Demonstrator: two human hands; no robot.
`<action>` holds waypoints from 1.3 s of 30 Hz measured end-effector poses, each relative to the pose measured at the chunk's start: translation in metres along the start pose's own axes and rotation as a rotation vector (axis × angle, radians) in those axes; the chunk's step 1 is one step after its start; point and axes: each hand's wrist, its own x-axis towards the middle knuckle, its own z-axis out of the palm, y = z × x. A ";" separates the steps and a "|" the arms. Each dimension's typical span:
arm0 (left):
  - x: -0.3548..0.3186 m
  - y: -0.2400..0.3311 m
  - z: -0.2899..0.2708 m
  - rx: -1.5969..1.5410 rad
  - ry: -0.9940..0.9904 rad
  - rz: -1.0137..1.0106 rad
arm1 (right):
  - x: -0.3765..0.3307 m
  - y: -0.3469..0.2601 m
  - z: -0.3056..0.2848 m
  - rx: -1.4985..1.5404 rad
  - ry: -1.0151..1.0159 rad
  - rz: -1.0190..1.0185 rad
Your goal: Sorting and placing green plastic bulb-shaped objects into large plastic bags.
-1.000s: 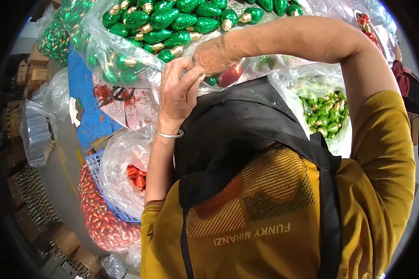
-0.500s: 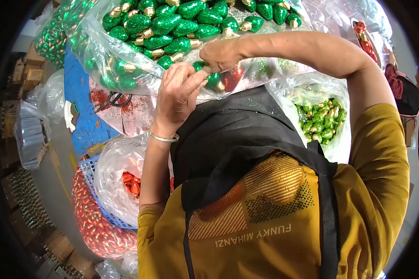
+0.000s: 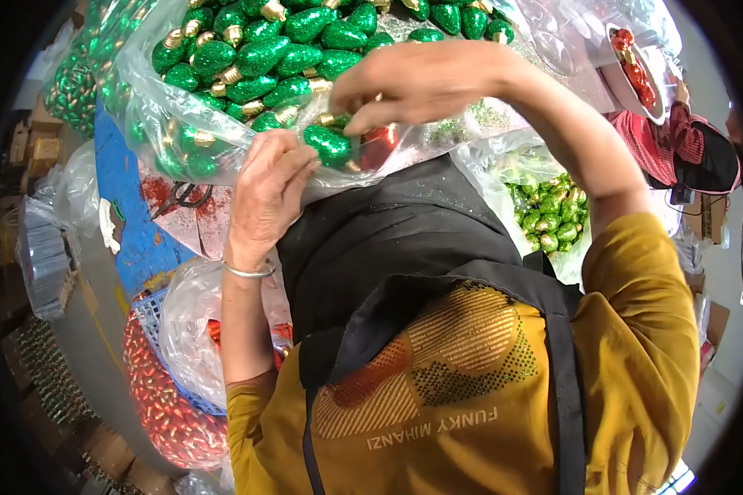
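Under my hands are glittery green bulb-shaped ornaments (image 3: 263, 56) with gold caps, heaped in a large clear plastic bag (image 3: 136, 95). My left hand (image 3: 264, 190), a bangle at its wrist, pinches clear plastic at the near edge, beside one green ornament (image 3: 328, 147). Next to that ornament a shiny red ornament (image 3: 379, 148) shows through clear film; whether both share one small bag is hard to make out. Just above these two is my right hand (image 3: 421, 82), its fingers curled and smeared by motion. What it holds, if anything, is hidden.
Scissors (image 3: 186, 196) lie on the blue table (image 3: 132, 165) at the left. A bag of small green ornaments (image 3: 553, 216) is right of my lap; a blue basket (image 3: 150, 318) stands left. At the far right, a white bowl (image 3: 615, 78) holds red ornaments.
My right hand has lifted away from my left fingers and moved slightly up. The green ornament beside my left hand is now more exposed. The whole view has shifted a little.
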 end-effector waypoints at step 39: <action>0.107 -0.008 0.052 0.040 -1.206 -0.067 | -0.394 0.313 0.429 -0.072 0.588 1.030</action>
